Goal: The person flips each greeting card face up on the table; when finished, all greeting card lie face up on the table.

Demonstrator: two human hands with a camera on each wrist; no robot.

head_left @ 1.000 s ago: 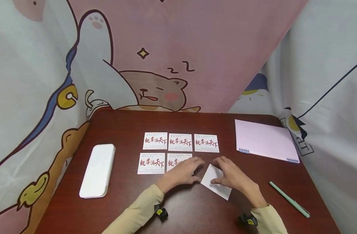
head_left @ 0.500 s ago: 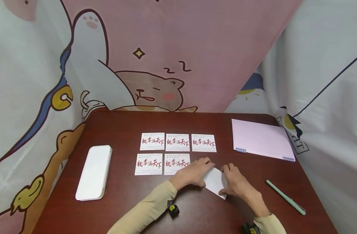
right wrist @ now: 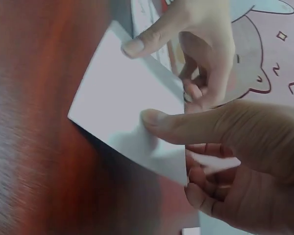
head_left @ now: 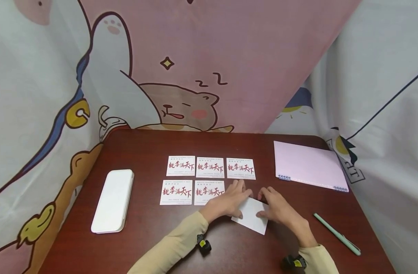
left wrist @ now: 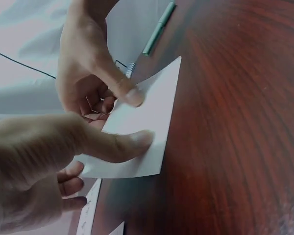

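- Since half a second ago, both my hands have kept their hold on the blank white card (head_left: 251,217), which now lies a little flatter and more squared to me; at one second ago my left hand was off it, resting over the lower row of printed cards.
- My left hand (head_left: 229,200) pinches the card's left edge, thumb on top and fingers curled beneath, as the left wrist view shows with the thumb (left wrist: 120,144) pressed on the white face.
- My right hand (head_left: 276,208) pinches the right edge the same way, thumb (right wrist: 159,122) on top, fingers tucked under.
- The white card (left wrist: 137,129) sits low over the bench (head_left: 150,251), near its front middle, its near corner raised enough to cast a shadow in the right wrist view (right wrist: 122,112).
- At 11 o'clock from the card, five printed cards (head_left: 196,179) lie in two rows, three behind and two in front; my left fingers touch the end of the front row.
- A white case (head_left: 113,200) lies at 9 o'clock, well apart.
- A pink notebook (head_left: 308,164) lies at 1 o'clock.
- A green pen (head_left: 336,233) lies at 3 o'clock, near my right wrist.
- A cartoon curtain (head_left: 181,76) hangs behind the bench.
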